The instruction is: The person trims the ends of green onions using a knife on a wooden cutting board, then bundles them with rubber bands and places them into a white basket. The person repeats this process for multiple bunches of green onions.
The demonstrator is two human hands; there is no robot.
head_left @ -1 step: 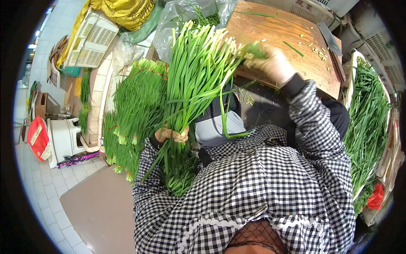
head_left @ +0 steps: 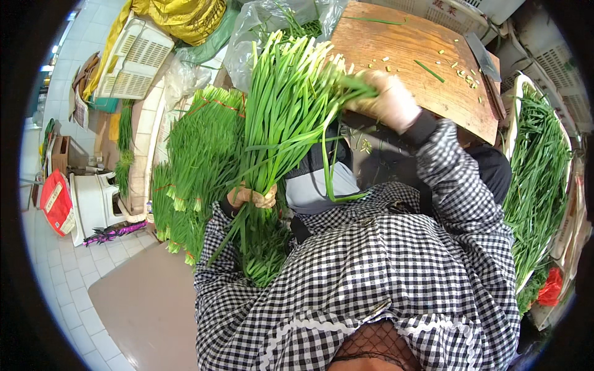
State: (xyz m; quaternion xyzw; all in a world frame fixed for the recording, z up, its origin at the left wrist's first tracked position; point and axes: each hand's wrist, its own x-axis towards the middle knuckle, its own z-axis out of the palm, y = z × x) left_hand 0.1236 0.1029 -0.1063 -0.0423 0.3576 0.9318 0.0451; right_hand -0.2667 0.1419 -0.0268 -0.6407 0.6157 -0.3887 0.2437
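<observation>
My left hand is wrapped around a large bunch of garlic chives, gripping it low. The pale cut ends fan out at the top, and the dark leaf tips hang below my fist. At the upper right of the bunch, my right hand is blurred by motion. Its fingers are closed on a few green chive leaves, smeared beside the pale ends. One long leaf droops from the bunch over my lap.
A wooden board bears chive scraps and a cleaver. Tied chive bundles lie at the left, with a white stool beyond. Loose chives fill a white crate on the right. A clear plastic bag lies behind the bunch.
My right hand has shifted slightly left and down, toward the bunch, with the leaves in it. My left hand and the bunch have stayed in place.
</observation>
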